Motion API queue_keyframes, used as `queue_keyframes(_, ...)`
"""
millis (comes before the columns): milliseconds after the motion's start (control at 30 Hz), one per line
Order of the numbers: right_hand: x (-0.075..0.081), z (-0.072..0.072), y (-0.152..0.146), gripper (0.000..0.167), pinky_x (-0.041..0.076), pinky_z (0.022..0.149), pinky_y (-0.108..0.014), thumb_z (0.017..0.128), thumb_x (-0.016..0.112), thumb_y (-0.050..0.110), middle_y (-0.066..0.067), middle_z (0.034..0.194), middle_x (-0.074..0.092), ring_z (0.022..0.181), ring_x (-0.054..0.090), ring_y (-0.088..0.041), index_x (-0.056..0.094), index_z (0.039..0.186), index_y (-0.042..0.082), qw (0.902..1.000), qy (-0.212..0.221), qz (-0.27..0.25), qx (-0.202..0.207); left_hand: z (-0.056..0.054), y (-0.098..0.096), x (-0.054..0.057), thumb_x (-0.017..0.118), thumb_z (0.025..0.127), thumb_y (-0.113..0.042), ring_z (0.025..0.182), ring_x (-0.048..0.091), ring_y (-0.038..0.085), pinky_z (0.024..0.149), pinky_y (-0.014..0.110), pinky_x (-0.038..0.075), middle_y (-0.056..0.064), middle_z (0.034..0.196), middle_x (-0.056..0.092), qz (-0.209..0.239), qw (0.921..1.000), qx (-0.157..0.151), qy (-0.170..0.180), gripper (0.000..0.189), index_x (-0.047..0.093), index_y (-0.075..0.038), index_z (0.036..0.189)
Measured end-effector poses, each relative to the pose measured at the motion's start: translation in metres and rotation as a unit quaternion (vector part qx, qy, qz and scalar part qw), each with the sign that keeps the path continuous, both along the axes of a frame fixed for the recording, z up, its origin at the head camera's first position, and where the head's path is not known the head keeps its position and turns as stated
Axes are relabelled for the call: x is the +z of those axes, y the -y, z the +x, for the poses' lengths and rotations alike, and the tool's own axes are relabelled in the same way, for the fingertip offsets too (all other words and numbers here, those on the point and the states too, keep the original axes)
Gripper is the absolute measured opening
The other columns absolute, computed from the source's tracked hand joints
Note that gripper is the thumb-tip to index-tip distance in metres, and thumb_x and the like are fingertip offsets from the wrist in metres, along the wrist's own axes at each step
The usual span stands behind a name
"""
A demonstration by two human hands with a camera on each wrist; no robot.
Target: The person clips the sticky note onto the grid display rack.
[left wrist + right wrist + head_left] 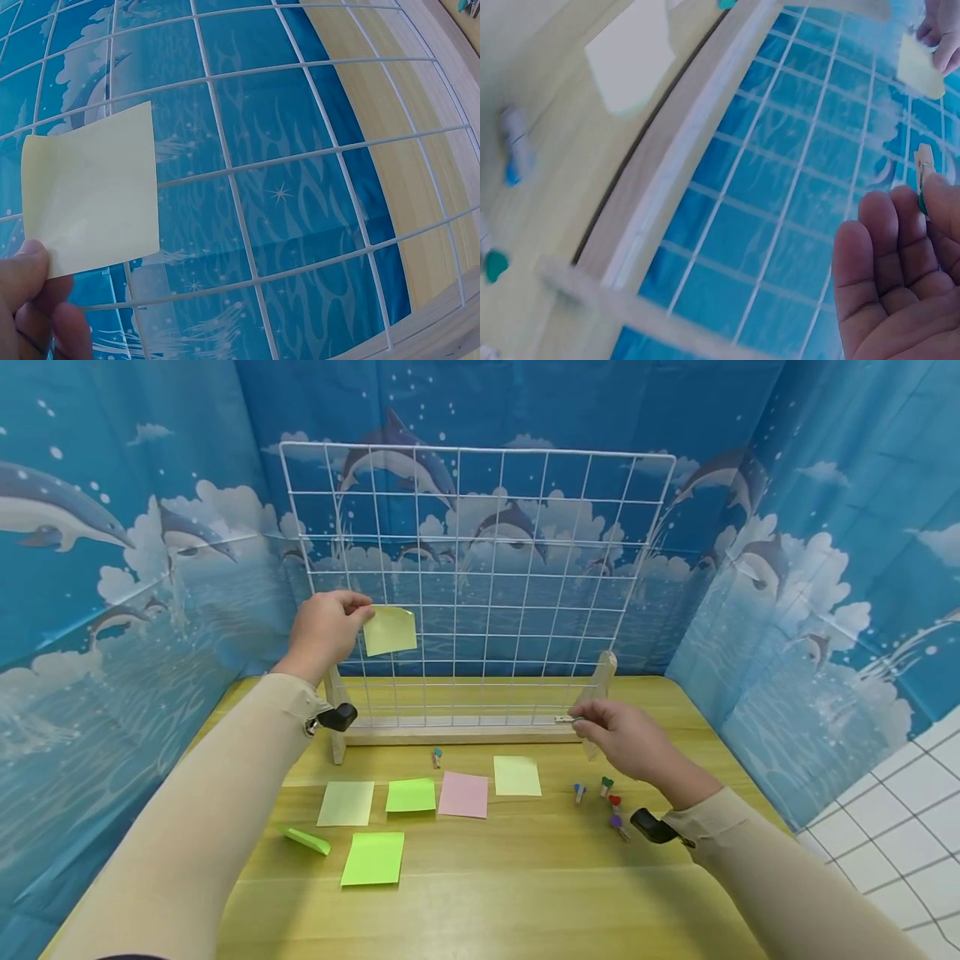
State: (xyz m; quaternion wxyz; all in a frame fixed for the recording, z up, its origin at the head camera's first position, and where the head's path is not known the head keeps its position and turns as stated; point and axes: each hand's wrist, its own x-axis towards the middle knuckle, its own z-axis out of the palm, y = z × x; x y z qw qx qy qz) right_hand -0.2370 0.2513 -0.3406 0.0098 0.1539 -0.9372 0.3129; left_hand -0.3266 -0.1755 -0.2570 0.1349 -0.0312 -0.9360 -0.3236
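Observation:
My left hand (327,628) pinches a pale yellow sticky note (390,631) by its upper left corner, against the lower left part of a white wire grid (491,575). In the left wrist view the thumb lies on one corner of the note (94,191). Low at the grid's right side, my right hand (626,737) pinches a small wooden clothespin (564,720) between thumb and fingers. The right wrist view shows the clothespin (924,159) pointing up, with a bit of green at the fingertips.
The grid stands in a wooden base (465,737). Before it lie several sticky notes, among them a pink one (463,795) and a bright green one (373,858). Several small clothespins (615,802) lie right; a single clothespin (437,757) lies near the base.

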Motion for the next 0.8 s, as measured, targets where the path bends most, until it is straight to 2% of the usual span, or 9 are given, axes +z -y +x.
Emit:
queue_keyframes(200,0.011,-0.003,0.024,0.028,0.051,0.074,-0.036,0.110,0.059,0.022,-0.009,0.112,0.072,0.090,0.064,-0.019,0.066,0.133,0.008,0.9993,-0.006,-0.038,-0.006,0.002,0.000,0.000,0.053,0.112,-0.036,0.088,0.060,0.027,0.064,0.039,0.044,0.008,0.137,0.070,0.008,1.0000,0.001,-0.002,0.038,0.068,-0.018,0.141)
queue_keyframes(400,0.019,-0.008,0.042,0.026,0.047,0.063,-0.033,0.109,0.061,0.021,-0.010,0.109,0.071,0.074,0.056,-0.022,0.066,0.131,0.010,0.9978,-0.021,-0.062,-0.005,0.002,0.001,-0.001,0.053,0.112,-0.036,0.092,0.061,0.027,0.065,0.039,0.045,0.008,0.137,0.070,0.009,0.9999,-0.003,-0.004,0.038,0.068,-0.017,0.141)
queue_keyframes(633,0.027,-0.014,0.065,0.022,0.048,0.066,-0.032,0.107,0.064,0.018,-0.009,0.105,0.073,0.078,0.059,-0.021,0.070,0.126,0.010,0.9941,-0.062,-0.089,0.006,0.002,0.002,-0.003,0.053,0.112,-0.036,0.101,0.063,0.027,0.069,0.040,0.046,0.008,0.139,0.069,0.008,1.0000,-0.004,-0.002,0.038,0.067,-0.017,0.141)
queue_keyframes(800,0.035,-0.020,0.083,0.024,0.047,0.069,-0.034,0.109,0.061,0.020,-0.007,0.104,0.073,0.079,0.059,-0.024,0.071,0.129,0.011,0.9929,-0.069,-0.097,0.006,0.003,0.003,-0.004,0.053,0.112,-0.036,0.107,0.063,0.027,0.071,0.040,0.047,0.008,0.140,0.068,0.016,0.9999,-0.003,0.000,0.037,0.068,-0.017,0.141)
